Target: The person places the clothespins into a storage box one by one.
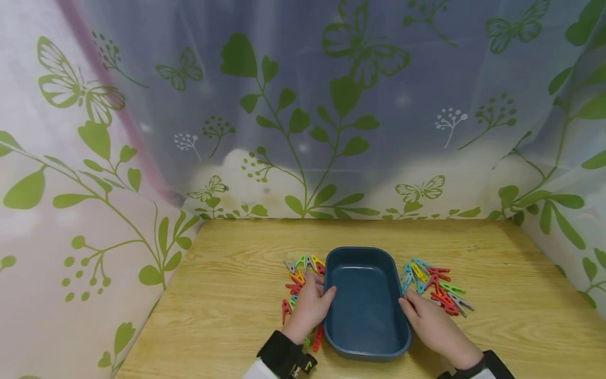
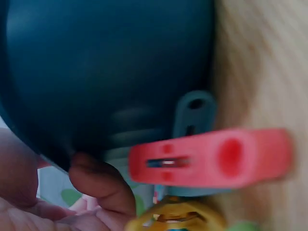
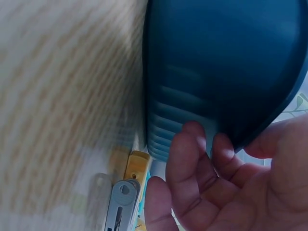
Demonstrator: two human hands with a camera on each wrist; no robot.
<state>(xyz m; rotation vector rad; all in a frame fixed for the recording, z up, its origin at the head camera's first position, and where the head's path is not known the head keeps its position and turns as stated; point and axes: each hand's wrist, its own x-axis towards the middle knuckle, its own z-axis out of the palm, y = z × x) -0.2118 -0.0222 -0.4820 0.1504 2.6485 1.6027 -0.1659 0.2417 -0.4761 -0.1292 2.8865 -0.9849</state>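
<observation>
A dark blue rectangular plastic basin (image 1: 366, 310), with bare floor inside, stands on the wooden table between both hands. My left hand (image 1: 307, 308) holds its left rim, thumb over the edge and fingers against the outer wall. On the opposite side my right hand (image 1: 435, 326) pinches the right rim, its bent fingers along the ribbed outer wall in the right wrist view. Colourful clothespins (image 1: 295, 289) lie left of the basin, partly hidden by the left hand. In the left wrist view a red clothespin (image 2: 207, 159) shows close to the basin wall.
More clothespins (image 1: 445, 300) are spread right of the basin, in blue, yellow, red, green and grey. The wooden table (image 1: 213, 295) extends to both sides. Behind it hangs a curtain (image 1: 293, 158) printed with leaves and butterflies, which also closes off both sides.
</observation>
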